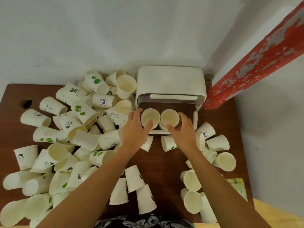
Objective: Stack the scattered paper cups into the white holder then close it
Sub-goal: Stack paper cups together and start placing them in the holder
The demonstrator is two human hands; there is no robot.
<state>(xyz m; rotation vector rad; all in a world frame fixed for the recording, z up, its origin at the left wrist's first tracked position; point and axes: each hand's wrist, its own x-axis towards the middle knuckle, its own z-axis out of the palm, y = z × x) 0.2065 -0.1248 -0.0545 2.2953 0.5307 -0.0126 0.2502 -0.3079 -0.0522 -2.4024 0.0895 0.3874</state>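
Two paper cups (pixel 150 118) are held in the open white holder (pixel 170 84) at the back of the bench (pixel 162 163), one gripped by the left hand (pixel 134 129) and one by the right hand (pixel 182 131), and they could be squashed or tipped if pushed in crooked.

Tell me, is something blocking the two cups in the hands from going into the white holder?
Nothing visible. The left hand and right hand each hold a cup at the white holder, whose front is open.
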